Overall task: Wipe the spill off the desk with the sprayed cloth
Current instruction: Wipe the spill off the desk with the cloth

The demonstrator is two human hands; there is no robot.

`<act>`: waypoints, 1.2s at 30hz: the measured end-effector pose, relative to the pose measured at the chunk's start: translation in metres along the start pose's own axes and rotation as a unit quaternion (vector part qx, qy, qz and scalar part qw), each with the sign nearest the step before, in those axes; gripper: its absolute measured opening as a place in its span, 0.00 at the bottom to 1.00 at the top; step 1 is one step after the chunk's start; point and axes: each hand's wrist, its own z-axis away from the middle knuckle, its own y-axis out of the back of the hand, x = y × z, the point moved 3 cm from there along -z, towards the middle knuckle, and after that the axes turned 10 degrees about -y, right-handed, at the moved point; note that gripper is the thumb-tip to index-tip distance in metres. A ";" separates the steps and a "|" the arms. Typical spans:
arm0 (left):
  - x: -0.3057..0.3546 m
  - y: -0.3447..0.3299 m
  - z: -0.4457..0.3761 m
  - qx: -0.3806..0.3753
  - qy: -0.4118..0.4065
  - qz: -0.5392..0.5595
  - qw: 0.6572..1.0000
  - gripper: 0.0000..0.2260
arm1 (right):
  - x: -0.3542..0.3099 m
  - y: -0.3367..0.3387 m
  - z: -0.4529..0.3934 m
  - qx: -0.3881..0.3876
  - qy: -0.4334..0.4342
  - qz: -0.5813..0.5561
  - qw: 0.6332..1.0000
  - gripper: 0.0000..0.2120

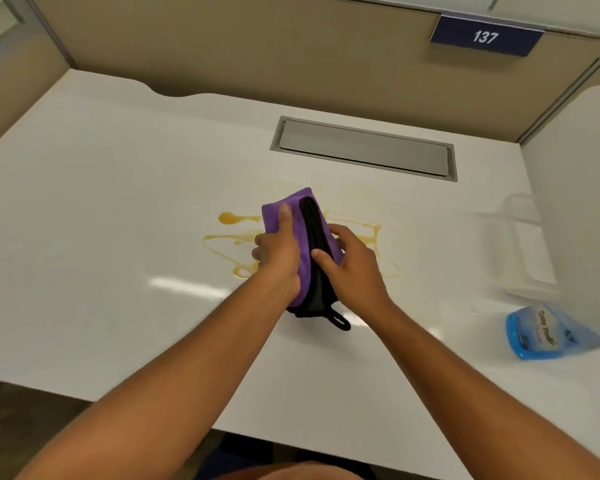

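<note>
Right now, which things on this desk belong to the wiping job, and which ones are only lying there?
Belong to the job:
- purple cloth, held folded in left hand and right hand
- yellow spill on the white desk
- blue spray bottle, blurred, on the right

Only there:
- grey cable hatch
- number plate 137

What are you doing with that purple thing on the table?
A person holds a folded purple and black cloth with both hands, the left hand on its purple side and the right hand on its black side. The cloth sits over a yellow spill on the white desk. Yellow streaks show on both sides of the cloth, so the spill is not yet wiped up. A blue spray bottle lies at the right.
</note>
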 end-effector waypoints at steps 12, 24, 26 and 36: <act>-0.010 0.055 -0.058 -0.071 -0.026 0.006 0.997 0.11 | -0.009 -0.054 -0.097 0.010 0.014 0.272 0.962 0.20; -0.027 0.185 -0.097 -0.099 -0.247 -0.658 0.705 0.53 | 0.002 -0.135 -0.111 -0.040 0.118 0.457 0.881 0.28; -0.029 0.198 -0.102 -0.109 -0.220 -0.661 0.709 0.57 | -0.012 -0.149 -0.130 -0.040 0.105 0.463 0.879 0.28; -0.025 0.206 -0.103 -0.092 -0.249 -0.664 0.699 0.58 | -0.002 -0.177 -0.069 -0.120 0.180 0.466 0.858 0.27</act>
